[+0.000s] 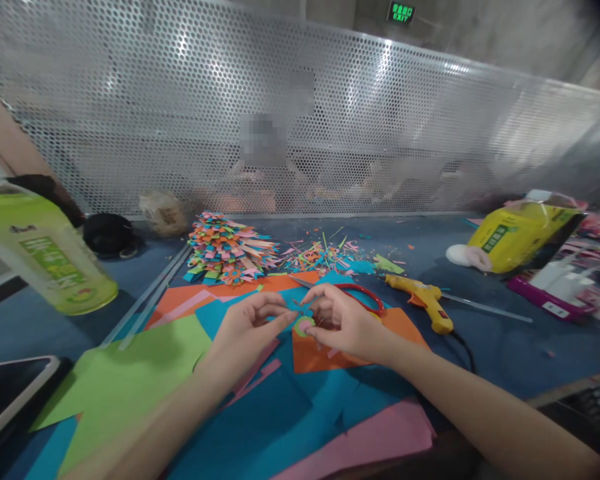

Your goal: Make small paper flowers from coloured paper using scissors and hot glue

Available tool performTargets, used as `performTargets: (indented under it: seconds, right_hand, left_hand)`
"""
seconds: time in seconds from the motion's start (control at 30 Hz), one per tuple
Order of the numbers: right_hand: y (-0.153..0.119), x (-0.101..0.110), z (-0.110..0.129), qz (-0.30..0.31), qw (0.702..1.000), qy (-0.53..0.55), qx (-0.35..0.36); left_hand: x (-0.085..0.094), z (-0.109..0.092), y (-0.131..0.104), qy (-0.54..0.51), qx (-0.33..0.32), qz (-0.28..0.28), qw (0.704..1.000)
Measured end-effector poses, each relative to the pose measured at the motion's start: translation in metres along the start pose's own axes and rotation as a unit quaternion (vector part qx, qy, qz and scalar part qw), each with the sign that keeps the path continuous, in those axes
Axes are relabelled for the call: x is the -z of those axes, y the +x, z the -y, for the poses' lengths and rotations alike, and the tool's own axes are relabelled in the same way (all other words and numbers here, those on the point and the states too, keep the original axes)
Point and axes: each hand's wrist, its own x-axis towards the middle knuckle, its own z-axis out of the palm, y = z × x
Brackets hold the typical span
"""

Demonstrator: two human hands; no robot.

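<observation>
Over the paper pile, my left hand [257,327] and my right hand [350,320] meet fingertip to fingertip. Pinched between them is a small blue paper piece [300,305]; its exact shape is too small to make out. A little paper flower [305,325], green at the rim with a pink centre, sits at my right thumb and fingers, and I cannot tell whether it is joined to the blue piece. Behind my right hand lie scissors with red handles [377,303], partly hidden. Underneath are orange [315,357], blue [260,413] and green paper sheets [130,373].
A cone of layered coloured paper strips [227,250] stands behind my hands, beside scattered paper scraps [320,257]. To the right lie a yellow glue gun [425,300], a purple power strip [550,300] and a yellow bottle [515,233]. A green-labelled bottle [50,253] and a phone [17,393] are left.
</observation>
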Motion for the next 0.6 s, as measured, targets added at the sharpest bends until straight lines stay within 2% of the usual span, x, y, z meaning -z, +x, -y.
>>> performTargets:
  seconds: [0.4, 0.6]
  right_hand:
    - [-0.0012, 0.0008, 0.0043, 0.013, 1.0, -0.023, -0.006]
    - [-0.001, 0.0012, 0.0033, 0.012, 0.999, -0.028, -0.009]
  left_hand:
    - [-0.001, -0.0001, -0.0005, 0.0, 0.014, 0.017, 1.0]
    - [0.001, 0.003, 0.0016, 0.016, -0.005, 0.017, 1.0]
